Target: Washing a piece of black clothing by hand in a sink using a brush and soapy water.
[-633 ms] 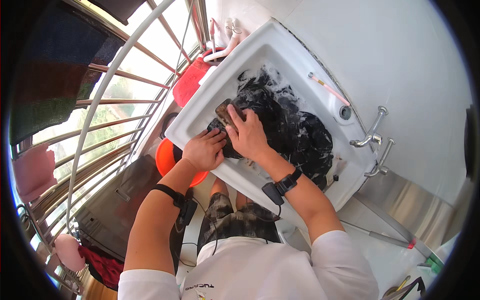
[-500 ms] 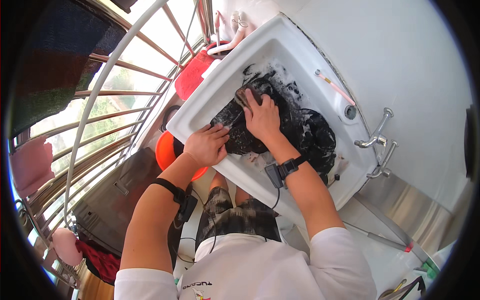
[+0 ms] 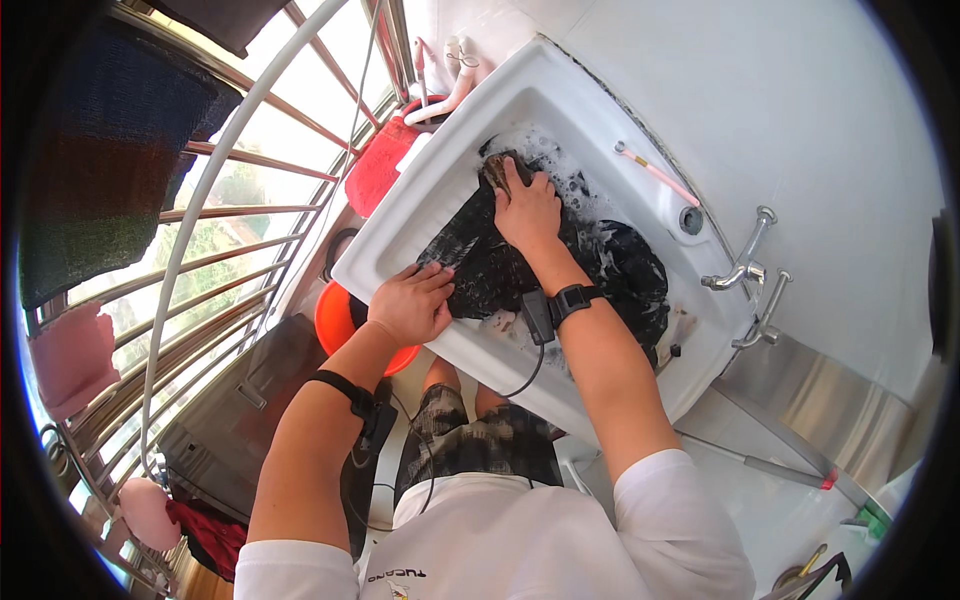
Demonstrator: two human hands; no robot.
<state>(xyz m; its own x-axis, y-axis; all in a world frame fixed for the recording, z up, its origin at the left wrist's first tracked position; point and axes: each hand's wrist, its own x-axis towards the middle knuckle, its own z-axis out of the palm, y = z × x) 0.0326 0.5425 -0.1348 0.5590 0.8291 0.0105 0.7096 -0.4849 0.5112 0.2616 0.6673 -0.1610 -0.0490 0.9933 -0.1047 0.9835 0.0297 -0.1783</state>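
A wet black garment (image 3: 480, 260) with suds on it lies spread in the white sink (image 3: 395, 215), bunched up on its right side. My right hand (image 3: 530, 212) grips a brown scrubbing brush (image 3: 497, 172) and presses it against the far part of the cloth. Most of the brush is covered by the fingers. At the sink's near left edge, my left hand (image 3: 412, 300) rests on the garment's corner with its fingers stretched out flat.
Metal taps (image 3: 740, 270) jut from the wall at the right. A pink toothbrush-like stick (image 3: 660, 172) lies on the sink's right ledge. Left of the sink are a red cloth (image 3: 380, 165) and an orange bucket (image 3: 335, 320). Window bars (image 3: 250, 210) line the left.
My right hand has pushed the brush away from me, toward the far end of the garment. My left hand stays on the near corner. The whole view has shifted slightly.
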